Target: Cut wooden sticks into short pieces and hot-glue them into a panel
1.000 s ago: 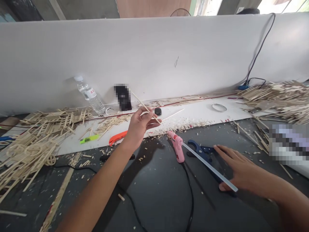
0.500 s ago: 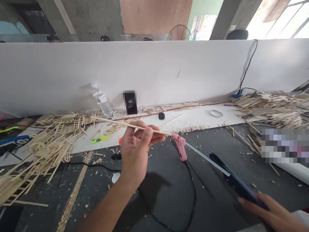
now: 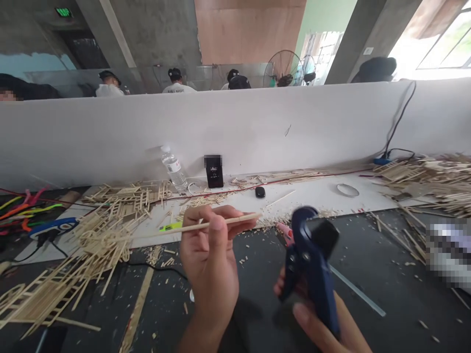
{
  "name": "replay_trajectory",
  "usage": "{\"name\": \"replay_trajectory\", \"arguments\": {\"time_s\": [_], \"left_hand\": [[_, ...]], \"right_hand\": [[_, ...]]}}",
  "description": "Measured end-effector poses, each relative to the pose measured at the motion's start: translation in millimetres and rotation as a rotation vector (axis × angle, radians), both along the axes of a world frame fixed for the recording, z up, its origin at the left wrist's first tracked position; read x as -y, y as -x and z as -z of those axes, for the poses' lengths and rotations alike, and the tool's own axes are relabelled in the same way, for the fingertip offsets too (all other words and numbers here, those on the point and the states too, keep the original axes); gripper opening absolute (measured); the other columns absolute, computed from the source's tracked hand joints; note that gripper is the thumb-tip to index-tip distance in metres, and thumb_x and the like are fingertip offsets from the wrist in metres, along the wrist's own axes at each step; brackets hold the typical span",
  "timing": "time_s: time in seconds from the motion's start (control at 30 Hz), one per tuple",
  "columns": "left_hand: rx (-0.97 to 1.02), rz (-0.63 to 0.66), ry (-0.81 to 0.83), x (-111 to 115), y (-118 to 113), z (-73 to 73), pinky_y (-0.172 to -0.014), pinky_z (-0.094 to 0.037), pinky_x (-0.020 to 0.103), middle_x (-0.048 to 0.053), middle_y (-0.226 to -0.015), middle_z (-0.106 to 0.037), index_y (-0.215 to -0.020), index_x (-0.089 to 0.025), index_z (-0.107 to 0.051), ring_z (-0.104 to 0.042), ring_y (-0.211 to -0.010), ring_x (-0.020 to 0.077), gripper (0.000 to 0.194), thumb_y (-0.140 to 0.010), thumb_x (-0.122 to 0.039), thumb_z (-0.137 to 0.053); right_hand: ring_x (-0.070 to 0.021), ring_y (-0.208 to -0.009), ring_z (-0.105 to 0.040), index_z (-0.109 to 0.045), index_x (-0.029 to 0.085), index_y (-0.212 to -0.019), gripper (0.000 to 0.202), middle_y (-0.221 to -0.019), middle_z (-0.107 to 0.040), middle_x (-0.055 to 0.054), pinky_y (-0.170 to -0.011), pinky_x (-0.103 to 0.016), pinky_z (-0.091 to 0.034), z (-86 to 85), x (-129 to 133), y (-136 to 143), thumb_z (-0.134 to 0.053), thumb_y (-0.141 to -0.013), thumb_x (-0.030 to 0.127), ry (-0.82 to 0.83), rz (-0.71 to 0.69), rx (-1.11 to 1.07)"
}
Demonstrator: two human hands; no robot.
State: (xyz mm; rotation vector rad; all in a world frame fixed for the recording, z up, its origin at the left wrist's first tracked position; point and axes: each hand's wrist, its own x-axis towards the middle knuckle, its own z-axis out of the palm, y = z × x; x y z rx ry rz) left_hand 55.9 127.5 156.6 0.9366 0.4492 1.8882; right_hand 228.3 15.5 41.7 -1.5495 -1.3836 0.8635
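In the head view, the left hand point(image 3: 209, 272) was closed on a thin wooden stick point(image 3: 195, 227), with the thumb pressing it over the fingers. The near end of the stick came out a little past the fingertips, toward the right hand point(image 3: 316, 331); the long part went away to the other side, in front of the left pile of wooden pieces point(image 3: 143, 196). The right hand was wrapped around the handles of a dark blue hand cutter point(image 3: 318, 277). Its hooked head stood near the free stick end but apart from it, and because of blur I could not tell how wide its mouth was open. Behind the cutter, partly hidden, the pink glue gun point(image 3: 286, 232) lay on the dark table point(image 3: 368, 264), and the clear glue stick point(image 3: 360, 291) lay beyond the right hand.

In my judgement, the stick could turn or tip, because only one short part was pinched and the long side was without support. If the cutter came in at a slant, it could split the thin wood, or catch the fingertips, which were very near this end. Also the cutter, if carried too low, could knock the glue gun, whose nozzle might be hot
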Motion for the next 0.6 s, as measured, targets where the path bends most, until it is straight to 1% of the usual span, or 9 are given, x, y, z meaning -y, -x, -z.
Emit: {"name": "replay_trajectory", "arguments": {"time_s": [0.07,0.1,0.13,0.2,0.27,0.33,0.4,0.5,0.6], "left_hand": [[0.005,-0.001,0.026,-4,-4,-1.3,-0.076,-0.066,0.025,-0.003,-0.085,-0.074,-0.093,-0.022,-0.059,-0.077,-0.077,0.0123,0.008,-0.095,-0.024,-0.066],[0.002,-0.010,0.033,-6,-5,-0.8,-0.077,-0.067,0.027,-0.002,-0.087,-0.074,-0.094,-0.022,-0.059,-0.077,-0.079,0.0136,0.007,-0.095,-0.023,-0.065],[0.000,-0.027,0.030,-9,-5,0.0,-0.077,-0.067,0.029,-0.002,-0.088,-0.074,-0.094,-0.022,-0.058,-0.077,-0.081,0.0147,0.006,-0.096,-0.022,-0.065],[-0.011,-0.074,0.010,-14,-4,1.3,-0.078,-0.067,0.031,-0.001,-0.088,-0.074,-0.093,-0.021,-0.058,-0.077,-0.085,0.0165,0.008,-0.095,-0.021,-0.065],[-0.011,-0.115,0.010,-19,-2,1.3,-0.077,-0.067,0.032,-0.001,-0.087,-0.074,-0.091,-0.021,-0.058,-0.077,-0.084,0.0167,0.009,-0.094,-0.020,-0.066],[0.012,-0.141,0.033,-23,-2,0.6,-0.075,-0.067,0.030,-0.002,-0.087,-0.075,-0.091,-0.021,-0.058,-0.077,-0.079,0.0151,0.009,-0.094,-0.020,-0.067],[0.027,-0.153,0.049,-28,-1,0.5,-0.075,-0.067,0.029,-0.002,-0.087,-0.076,-0.091,-0.021,-0.059,-0.077,-0.078,0.0140,0.009,-0.094,-0.021,-0.067],[0.016,-0.155,0.056,-33,-1,3.2,-0.077,-0.066,0.025,-0.002,-0.087,-0.076,-0.091,-0.021,-0.059,-0.077,-0.080,0.0123,0.008,-0.094,-0.021,-0.067],[0.004,-0.175,0.055,-37,-1,6.6,-0.076,-0.066,0.023,-0.002,-0.087,-0.076,-0.091,-0.021,-0.060,-0.076,-0.080,0.0108,0.007,-0.094,-0.020,-0.067]], "right_hand": [[-0.0294,-0.107,-0.068,-0.064,0.026,-0.124,0.038,-0.118,-0.071,-0.008,-0.086,-0.040,-0.058,-20.7,-27,14,-0.061,-0.093,0.049,-0.057,-0.061,-0.055],[-0.0282,-0.108,-0.066,-0.063,0.025,-0.124,0.038,-0.119,-0.070,-0.008,-0.085,-0.038,-0.057,-31.9,-41,21,-0.058,-0.095,0.048,-0.095,-0.086,-0.067],[-0.0262,-0.105,-0.066,-0.064,0.024,-0.118,0.035,-0.113,-0.071,-0.007,-0.081,-0.035,-0.057,-42.6,-55,28,-0.056,-0.096,0.049,-0.129,-0.136,-0.065],[-0.0219,-0.093,-0.066,-0.065,0.023,-0.108,0.031,-0.101,-0.071,-0.005,-0.073,-0.030,-0.054,-59.9,-78,42,-0.052,-0.097,0.049,-0.194,-0.189,-0.038],[-0.0179,-0.080,-0.063,-0.064,0.023,-0.096,0.028,-0.090,-0.068,-0.003,-0.067,-0.028,-0.051,-69.4,-91,52,-0.049,-0.098,0.047,-0.276,-0.216,0.012],[-0.0159,-0.075,-0.059,-0.061,0.023,-0.089,0.025,-0.085,-0.066,-0.001,-0.065,-0.027,-0.049,-71.8,-98,57,-0.049,-0.097,0.043,-0.353,-0.224,0.055],[-0.0154,-0.073,-0.058,-0.058,0.024,-0.087,0.020,-0.082,-0.064,0.001,-0.063,-0.026,-0.047,-70.2,-101,59,-0.049,-0.097,0.039,-0.403,-0.230,0.075],[-0.0147,-0.074,-0.060,-0.057,0.025,-0.090,0.015,-0.082,-0.065,0.002,-0.063,-0.025,-0.047,-65.8,-106,58,-0.050,-0.096,0.036,-0.413,-0.246,0.108],[-0.0144,-0.073,-0.060,-0.059,0.026,-0.095,0.012,-0.082,-0.065,0.003,-0.065,-0.026,-0.047,-62.4,-112,57,-0.052,-0.096,0.036,-0.411,-0.261,0.132]]}}
